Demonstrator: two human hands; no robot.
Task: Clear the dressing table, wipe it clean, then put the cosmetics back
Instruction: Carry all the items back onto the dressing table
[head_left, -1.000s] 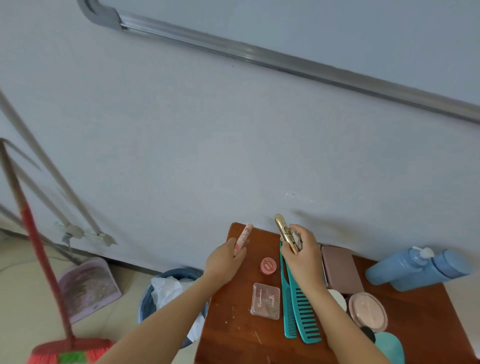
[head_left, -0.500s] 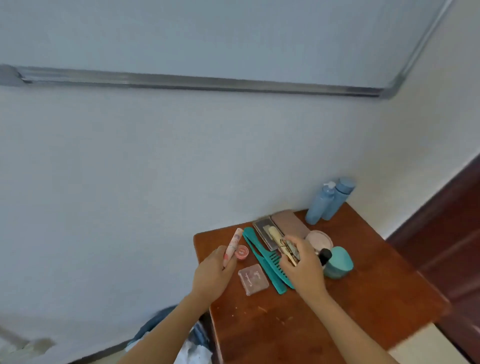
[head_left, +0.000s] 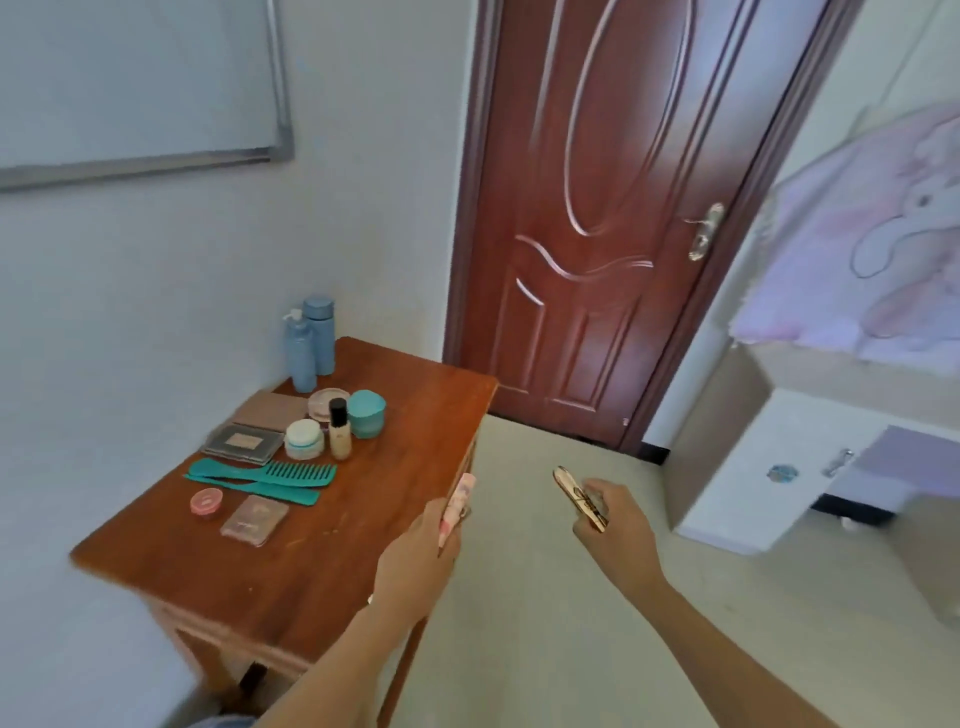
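The brown wooden dressing table (head_left: 363, 519) stands at the left against the wall. On it lie two teal combs (head_left: 270, 475), a small pink jar (head_left: 206, 502), a clear pink compact (head_left: 254, 519), a grey palette (head_left: 241, 442), a white jar (head_left: 304, 439), a foundation bottle (head_left: 339, 430), a teal jar (head_left: 366, 413) and two blue bottles (head_left: 310, 345). My left hand (head_left: 418, 558) grips a pink tube (head_left: 457, 501) at the table's right edge. My right hand (head_left: 615, 525) holds a gold tube (head_left: 579, 499) over the floor, right of the table.
A dark red door (head_left: 597, 218) is shut behind the table. A white cabinet (head_left: 769, 467) and a bed with a pink cover (head_left: 878, 234) stand at the right. Pale floor (head_left: 545, 597) spreads between table and cabinet. A whiteboard (head_left: 130, 78) hangs on the left wall.
The view has swung right, from the wall to the door and floor. Both hands have left the tabletop, carrying the pink tube and the gold tube out to the right.
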